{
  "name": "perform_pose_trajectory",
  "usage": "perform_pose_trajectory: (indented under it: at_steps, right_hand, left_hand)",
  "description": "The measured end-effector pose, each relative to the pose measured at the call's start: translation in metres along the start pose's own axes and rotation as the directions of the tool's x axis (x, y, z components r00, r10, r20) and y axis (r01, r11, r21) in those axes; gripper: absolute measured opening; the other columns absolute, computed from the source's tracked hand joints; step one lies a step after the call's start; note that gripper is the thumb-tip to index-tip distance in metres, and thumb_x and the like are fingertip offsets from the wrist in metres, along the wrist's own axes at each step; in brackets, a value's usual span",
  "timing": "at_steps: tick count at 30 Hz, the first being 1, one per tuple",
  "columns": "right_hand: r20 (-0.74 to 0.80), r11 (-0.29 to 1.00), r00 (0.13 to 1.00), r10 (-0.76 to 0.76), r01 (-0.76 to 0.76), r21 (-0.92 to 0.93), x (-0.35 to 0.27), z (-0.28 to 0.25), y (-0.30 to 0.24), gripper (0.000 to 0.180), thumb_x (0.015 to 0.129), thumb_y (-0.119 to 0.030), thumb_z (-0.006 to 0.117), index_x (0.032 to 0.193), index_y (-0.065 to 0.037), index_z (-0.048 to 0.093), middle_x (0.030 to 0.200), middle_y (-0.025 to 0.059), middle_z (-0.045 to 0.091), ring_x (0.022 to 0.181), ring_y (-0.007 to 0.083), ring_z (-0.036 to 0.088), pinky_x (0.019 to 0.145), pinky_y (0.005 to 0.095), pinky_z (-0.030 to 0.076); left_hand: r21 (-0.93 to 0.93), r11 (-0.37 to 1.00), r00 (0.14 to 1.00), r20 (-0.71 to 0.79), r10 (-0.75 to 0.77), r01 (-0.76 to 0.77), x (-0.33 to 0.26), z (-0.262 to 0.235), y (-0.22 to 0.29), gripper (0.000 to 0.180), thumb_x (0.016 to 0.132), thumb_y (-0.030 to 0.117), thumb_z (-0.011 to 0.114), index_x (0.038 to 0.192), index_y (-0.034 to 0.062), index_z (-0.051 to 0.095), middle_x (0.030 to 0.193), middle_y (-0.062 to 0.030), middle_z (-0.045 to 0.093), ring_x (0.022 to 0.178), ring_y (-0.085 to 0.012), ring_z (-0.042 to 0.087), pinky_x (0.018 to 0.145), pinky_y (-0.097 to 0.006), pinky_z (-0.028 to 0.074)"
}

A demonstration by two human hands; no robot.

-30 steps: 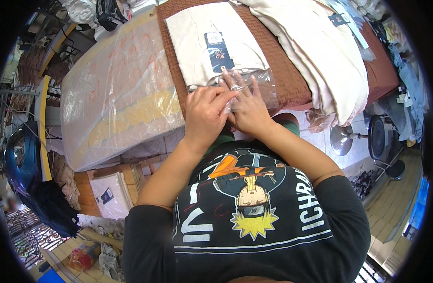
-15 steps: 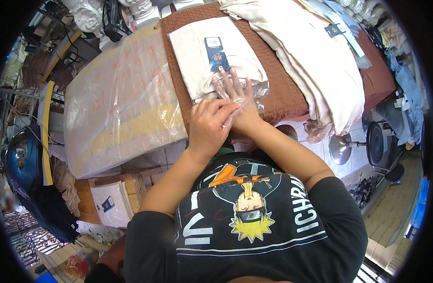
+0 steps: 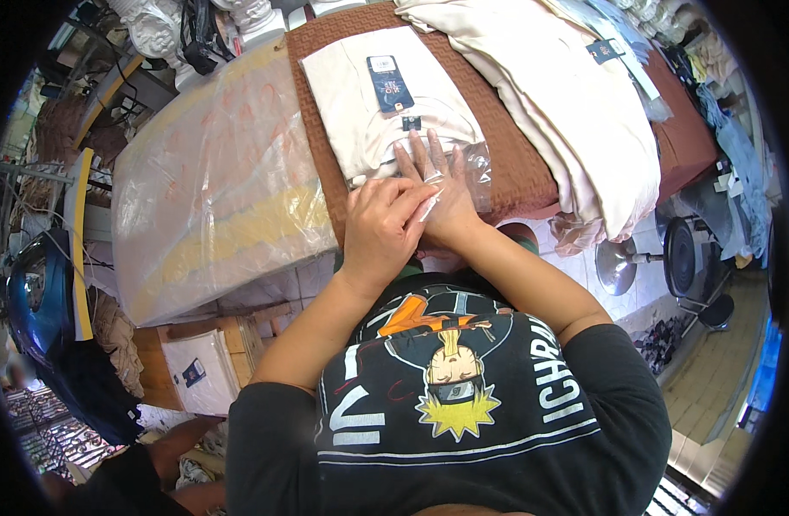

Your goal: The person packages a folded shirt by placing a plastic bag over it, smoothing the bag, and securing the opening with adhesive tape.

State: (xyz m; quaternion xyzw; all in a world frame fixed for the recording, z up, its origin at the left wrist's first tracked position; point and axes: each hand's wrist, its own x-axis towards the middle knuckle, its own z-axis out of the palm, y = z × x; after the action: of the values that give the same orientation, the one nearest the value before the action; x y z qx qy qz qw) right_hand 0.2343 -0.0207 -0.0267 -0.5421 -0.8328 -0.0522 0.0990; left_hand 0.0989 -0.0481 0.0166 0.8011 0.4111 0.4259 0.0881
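Note:
A folded cream shirt (image 3: 351,95) lies in a clear plastic bag (image 3: 478,176) on the brown cloth. It bears a dark blue hang tag (image 3: 391,84) and a small dark neck label (image 3: 411,123). My right hand (image 3: 442,185) rests over the shirt's near end, fingers spread and apparently under the clear film of the bag's mouth. Beside it, my left hand (image 3: 384,219) is closed, thumb and fingers pinching the edge of the plastic by the back of my right hand.
A plastic-wrapped slab (image 3: 214,189) lies left of the brown cloth (image 3: 519,163). Several cream garments (image 3: 575,112) are heaped on the right. Another bagged shirt (image 3: 196,370) sits low at the left, near another person's arm (image 3: 175,443). A round stool (image 3: 682,258) stands at right.
The hang tag now sits a little farther from my fingers, and the neck label shows below it. My left hand keeps its pinch. At lower left, more of another person has come into view.

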Motion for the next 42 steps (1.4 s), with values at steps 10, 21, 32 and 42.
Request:
perform_pose_trajectory:
  at_steps: [10,21,32,42]
  right_hand:
    - [-0.138,0.994,0.988,-0.067,0.078,0.074,0.011,0.005,0.001,0.074,0.086,-0.039,0.047,0.145,-0.003,0.021,0.151,0.0246,0.013,0.14,0.0432,0.009,0.105,0.0634,0.014]
    - [-0.103,0.991,0.99,-0.099,0.107,0.075,-0.011,0.004,-0.002,0.071,0.084,-0.039,0.049,0.142,-0.004,0.03,0.144,0.0218,0.032,0.139,0.0394,0.018,0.108,0.0594,0.013]
    - [-0.048,0.991,0.991,0.121,-0.118,0.059,-0.029,-0.002,0.024,0.08,0.083,-0.04,0.059,0.142,0.001,0.024,0.145,0.0252,0.026,0.137,0.0403,0.019,0.108,0.0565,0.018]
    - [-0.098,0.989,0.986,0.135,-0.129,0.069,-0.034,-0.004,0.031,0.078,0.085,-0.053,0.052,0.13,0.009,0.041,0.137,0.0274,0.037,0.135,0.0403,0.025,0.108,0.0542,0.02]
  left_hand:
    - [-0.005,1.0,1.0,0.001,-0.005,0.005,0.002,-0.003,0.003,0.019,0.077,0.01,0.068,0.096,0.0115,0.07,0.09,-0.0033,0.062,0.084,-0.023,0.056,0.076,-0.035,0.04]
    - [-0.001,1.0,1.0,0.002,-0.017,0.017,-0.002,0.0,0.0,0.017,0.077,0.013,0.068,0.093,0.0127,0.069,0.088,-0.0007,0.061,0.085,-0.0211,0.055,0.076,-0.035,0.039]
    - [-0.004,0.995,0.967,0.235,0.097,-0.098,-0.001,-0.013,-0.001,0.059,0.07,0.029,0.074,0.123,0.012,0.055,0.119,-0.0079,0.055,0.114,-0.0277,0.048,0.097,-0.043,0.033]
    - [0.291,0.955,0.963,0.233,-0.137,0.065,-0.011,-0.036,-0.058,0.043,0.078,0.034,0.069,0.113,0.009,0.062,0.119,-0.0063,0.058,0.119,-0.0261,0.047,0.103,-0.047,0.027]
